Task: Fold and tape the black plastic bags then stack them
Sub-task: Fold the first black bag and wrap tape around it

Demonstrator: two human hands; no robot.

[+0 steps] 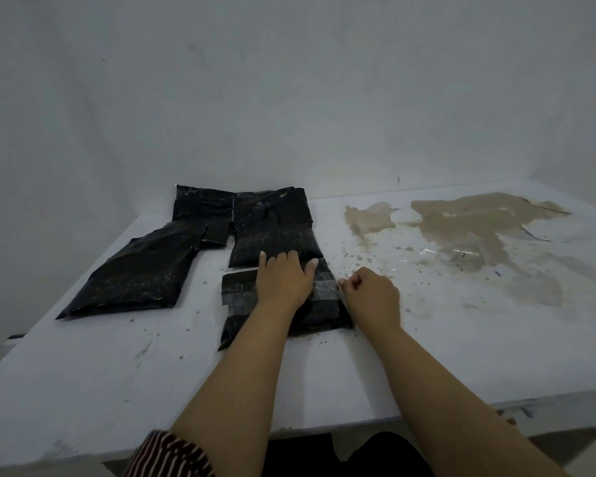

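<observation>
**Tape going across a folded bag**

Hands work on the nearest black bag (283, 315), which lies folded on the white bench (117, 366), close to the near edge. The left hand (284, 278) lies flat on top of it, fingers straight and spread. I think it presses down so the fold does not spring open. A strip of clear tape (324, 290) runs across the bag, passing under that hand.

The right hand (370, 294) sits just beside the bag's right edge. Its grip is closed — fingers and thumb seem to pinch the tape's right end, likely to pull it tight or tuck it over the side. Both arms reach forward from the near side, and the left one lies over the near part of the bag.

Farther away, touching the near one, more black bags (272, 228) lie in a loose bunch — maybe the start of the stack. Another big black bag (141, 270) lies flat to the left, apart from the one being taped. A brown stain (475, 228) marks the bench far right.
</observation>
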